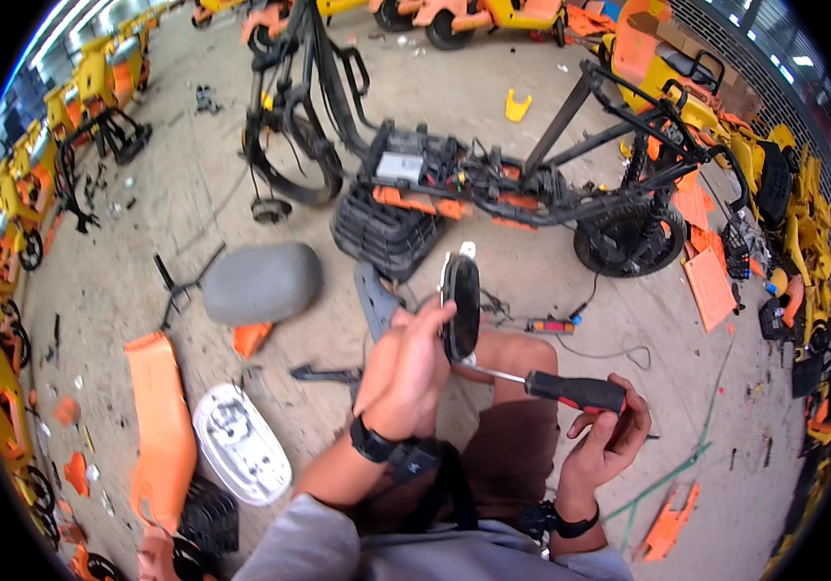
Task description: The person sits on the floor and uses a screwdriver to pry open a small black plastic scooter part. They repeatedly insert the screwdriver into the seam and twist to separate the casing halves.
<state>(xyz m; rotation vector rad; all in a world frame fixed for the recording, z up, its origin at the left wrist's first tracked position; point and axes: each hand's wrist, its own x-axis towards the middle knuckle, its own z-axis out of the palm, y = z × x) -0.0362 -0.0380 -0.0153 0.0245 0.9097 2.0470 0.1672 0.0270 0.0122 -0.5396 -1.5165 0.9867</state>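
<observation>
My left hand (417, 356) grips an oval part with a black face and a pale rim (461, 308), held upright over my lap. In my right hand (607, 441) is a screwdriver (570, 389) with a black and red handle, its fingers closed around the handle's end. The screwdriver's shaft points left, and its tip meets or nearly meets the part's lower end; contact is too small to make out. Beyond my hands stands a stripped scooter frame (531, 184) with its wheels on. A pale device (401, 168) sits among its wiring.
On the floor to the left lie a grey seat (262, 283), a white oval shell (241, 443) and a long orange panel (161, 426). A black basket (386, 232) stands by the frame. Cables (619, 351) and a green strip (662, 479) lie to the right. Yellow scooters (96, 82) line the left.
</observation>
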